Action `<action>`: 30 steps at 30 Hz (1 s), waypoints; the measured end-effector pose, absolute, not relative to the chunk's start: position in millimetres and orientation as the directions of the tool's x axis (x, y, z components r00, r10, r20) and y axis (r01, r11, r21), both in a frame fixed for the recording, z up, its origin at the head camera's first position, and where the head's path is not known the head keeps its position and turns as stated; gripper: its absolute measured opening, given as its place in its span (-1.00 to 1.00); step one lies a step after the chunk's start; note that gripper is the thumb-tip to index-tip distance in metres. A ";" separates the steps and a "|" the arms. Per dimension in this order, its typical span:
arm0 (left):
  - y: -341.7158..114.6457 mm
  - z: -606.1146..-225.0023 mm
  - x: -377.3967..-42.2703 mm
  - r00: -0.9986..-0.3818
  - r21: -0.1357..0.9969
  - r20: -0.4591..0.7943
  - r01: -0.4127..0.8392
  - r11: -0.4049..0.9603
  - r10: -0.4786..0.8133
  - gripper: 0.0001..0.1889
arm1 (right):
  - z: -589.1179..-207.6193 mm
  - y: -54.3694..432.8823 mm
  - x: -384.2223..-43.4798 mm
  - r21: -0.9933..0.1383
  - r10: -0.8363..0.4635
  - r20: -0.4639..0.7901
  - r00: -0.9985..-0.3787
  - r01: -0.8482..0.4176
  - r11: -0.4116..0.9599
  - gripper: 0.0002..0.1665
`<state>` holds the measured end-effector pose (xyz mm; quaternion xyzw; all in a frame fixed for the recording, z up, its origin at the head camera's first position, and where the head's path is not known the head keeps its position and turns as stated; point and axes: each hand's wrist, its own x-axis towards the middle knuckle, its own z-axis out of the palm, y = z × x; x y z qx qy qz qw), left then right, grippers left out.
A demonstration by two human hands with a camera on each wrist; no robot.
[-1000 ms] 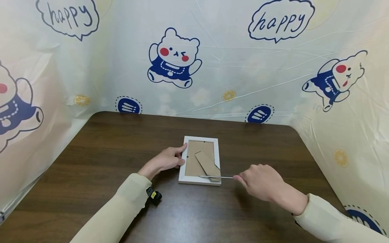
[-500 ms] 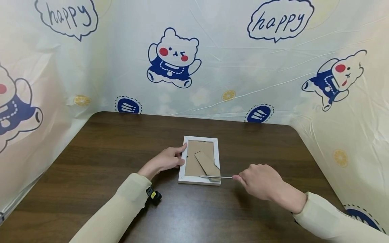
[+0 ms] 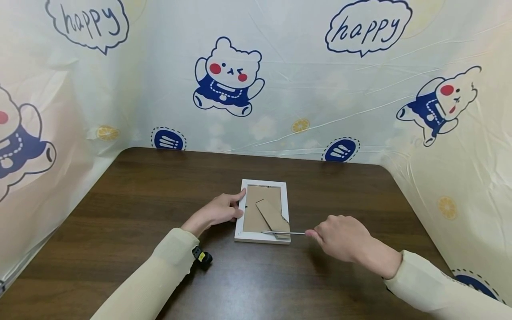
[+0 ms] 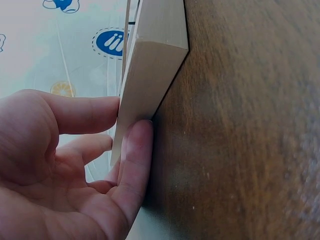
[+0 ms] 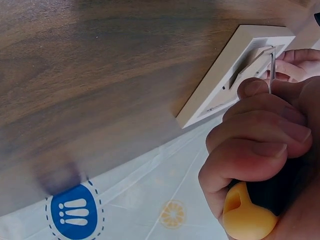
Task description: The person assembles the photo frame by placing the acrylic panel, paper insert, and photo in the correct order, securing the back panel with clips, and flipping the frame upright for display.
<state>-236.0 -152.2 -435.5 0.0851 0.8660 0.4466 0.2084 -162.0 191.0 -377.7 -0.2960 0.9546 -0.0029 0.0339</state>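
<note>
So, beneath both my hands spreads a dark wood-grain table [image 3: 256, 284], and beyond my fingertips its far edge meets a pale hanging sheet [image 3: 160, 84] printed with bears, citrus slices and the word "happy". More of that sheet rises to the outer side of each arm. Between my hands, right against the left fingers, a white photo frame [image 3: 284, 195] lies back-up on the wood. Set inside its border is a tan backing board [image 3: 252, 218], and over that slants an easel leg [image 3: 273, 215] whose low end reaches across the border towards my right fingers. My left hand [image 3: 220, 209] grips the frame by its left side, fingers part-bent, fingertips against the edge. My right hand [image 3: 344, 238] is curled tightly round a screwdriver [image 5: 272, 192], most of its black handle hidden in my fist, the yellow butt [image 5: 250, 220] poking out past my fingers. From my thumb a thin metal shaft [image 3: 296, 233] runs leftward across the leg's low end, partly covering it; whether the tip presses on anything I cannot tell. Cream sleeves [image 3: 152, 271] cover my arms, and a black wrist device [image 3: 202, 258] with a yellow mark sits behind my left hand.
</note>
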 end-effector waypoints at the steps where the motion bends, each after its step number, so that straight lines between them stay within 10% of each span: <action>1: -152.1 -435.6 -236.1 -0.899 0.811 -0.284 -0.040 0.584 0.333 -0.18 | -377.5 191.0 -162.0 -0.028 -0.565 -0.065 -0.822 -0.565 0.825 -0.35; 30: -152.6 -435.5 -235.8 -0.893 0.805 -0.303 -0.051 0.592 0.334 -0.18 | -371.1 183.8 -164.0 -0.030 -0.519 -0.150 -0.841 -0.521 0.853 -0.43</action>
